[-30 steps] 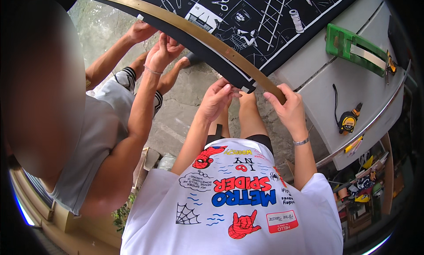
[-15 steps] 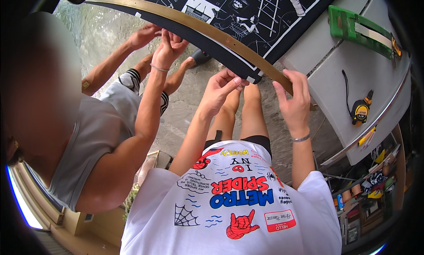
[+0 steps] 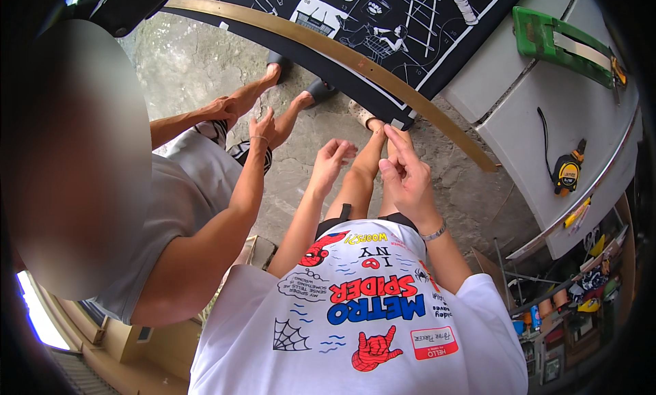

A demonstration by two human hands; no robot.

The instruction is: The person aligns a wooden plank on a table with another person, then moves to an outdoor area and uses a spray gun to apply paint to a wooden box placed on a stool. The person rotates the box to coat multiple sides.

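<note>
Strip (image 3: 361, 65), long & brown, lies along near edge of black cloth (image 3: 437, 70), R end past the corner. L hand (image 3: 333, 160), grip half-curled, & R hand (image 3: 408, 178), fingers stretched nr the corner, hold nothing visible; if R touches, cannot tell.

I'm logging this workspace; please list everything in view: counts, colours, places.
Printed sheet: 1, black and white, top centre
Long strip: 1, golden brown, along sheet's lower edge
Table: 1, grey, right
Long object: 1, green, on table
Tape measure: 1, yellow and black, on table
Small items: count unclear, mostly yellow, table's edge
Shelf clutter: uncountable, mixed colours, lower right
Floor: 1, grey, beneath
Co-worker: 1, grey top, left
Own shirt: 1, printed white, bottom centre
Wristband: 1, silver, right wrist
Left hand: 1, bare, centre
Right hand: 1, bare, near sheet's corner
</note>
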